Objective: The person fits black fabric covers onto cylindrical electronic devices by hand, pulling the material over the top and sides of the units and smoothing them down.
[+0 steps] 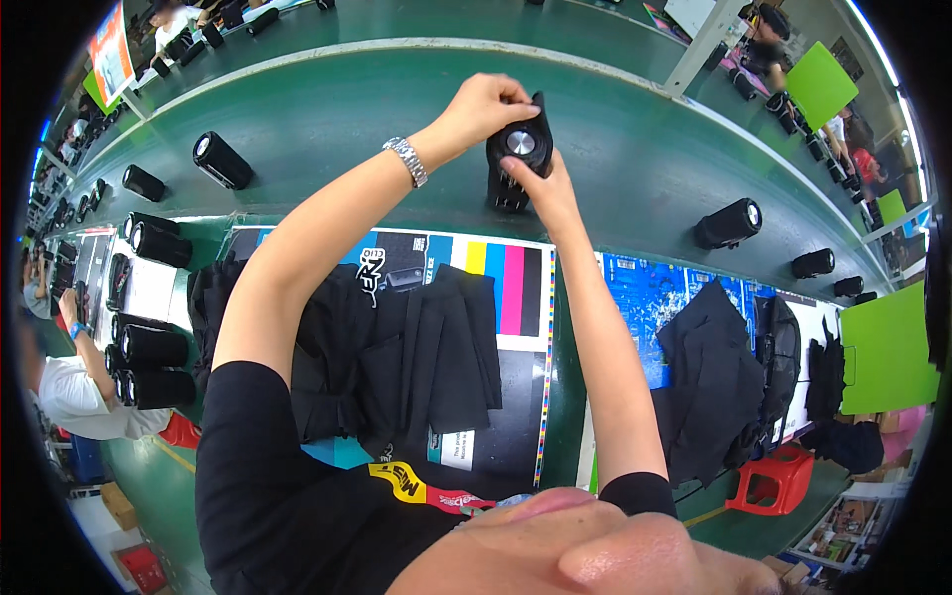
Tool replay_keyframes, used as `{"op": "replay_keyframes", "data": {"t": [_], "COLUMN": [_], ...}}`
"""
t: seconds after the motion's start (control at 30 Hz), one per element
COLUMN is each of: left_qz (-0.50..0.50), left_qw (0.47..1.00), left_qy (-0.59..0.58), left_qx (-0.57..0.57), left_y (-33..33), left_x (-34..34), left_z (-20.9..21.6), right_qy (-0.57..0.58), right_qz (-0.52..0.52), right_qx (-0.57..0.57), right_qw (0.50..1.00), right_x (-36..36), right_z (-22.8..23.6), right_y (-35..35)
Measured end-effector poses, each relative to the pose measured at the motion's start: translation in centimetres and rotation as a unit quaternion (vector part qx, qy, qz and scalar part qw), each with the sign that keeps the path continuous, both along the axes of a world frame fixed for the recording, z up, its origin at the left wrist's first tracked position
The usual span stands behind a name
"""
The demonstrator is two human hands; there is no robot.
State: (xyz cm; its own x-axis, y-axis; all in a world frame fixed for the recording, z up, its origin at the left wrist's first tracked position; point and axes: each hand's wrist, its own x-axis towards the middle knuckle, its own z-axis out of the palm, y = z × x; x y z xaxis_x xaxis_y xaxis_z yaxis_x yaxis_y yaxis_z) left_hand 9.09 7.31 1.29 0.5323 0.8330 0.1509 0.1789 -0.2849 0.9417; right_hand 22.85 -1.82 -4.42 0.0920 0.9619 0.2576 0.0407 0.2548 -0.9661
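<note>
A black cylindrical speaker (508,188) with a round silver disc on its end is held over the green bench, beyond the printed sheets. My right hand (551,188) grips it from the right, with the thumb across the end just below the disc. From the upper left my left hand (486,107), with a metal bracelet on its wrist, pinches a thin black flap (539,117) at the speaker's top edge. Whether that flap is cloth or part of the casing, I cannot tell. The far side of the speaker is hidden.
Stacked black cloth pieces (446,347) lie before me on printed sheets, with more black cloth (709,367) to the right. Other speakers stand left (222,161) and right (729,223) along the green bench (347,109). Several people sit farther off. A red stool (773,481) stands right.
</note>
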Motion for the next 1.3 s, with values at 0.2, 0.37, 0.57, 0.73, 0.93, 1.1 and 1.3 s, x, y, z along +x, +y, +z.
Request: {"op": "replay_keyframes", "data": {"t": [0.2,0.37,0.57,0.73,0.93,1.1,1.3], "left_qz": [0.001,0.091,0.073,0.013,0.048,0.142,0.210], "left_qw": [0.913,0.982,0.881,0.865,0.858,0.908,0.916], "left_qy": [0.069,-0.080,-0.352,-0.418,-0.418,-0.340,-0.282], "left_qx": [0.403,0.146,-0.308,-0.278,-0.295,-0.199,-0.192], "left_y": [-4.3,-3.2,0.7,-2.1,-3.2,-3.4,-2.2], "left_x": [-0.5,-1.8,1.1,4.5,6.1,9.2,9.9], "left_z": [1.4,1.5,-3.9,-6.6,-8.2,-10.6,-13.1], "right_qy": [-0.014,0.082,0.269,0.236,0.245,0.236,0.236], "right_qz": [-0.028,0.108,-0.100,-0.122,-0.075,-0.178,-0.244], "right_qx": [-0.060,-0.014,-0.101,-0.061,-0.072,0.010,-0.027], "right_qw": [0.998,0.991,0.953,0.962,0.964,0.955,0.940], "right_x": [1.1,3.3,3.3,1.6,4.4,6.6,6.5], "right_z": [-0.4,-3.0,-0.3,-1.1,-5.0,-8.4,-7.0], "right_y": [0.7,-0.3,4.5,7.1,6.2,4.8,4.2]}}
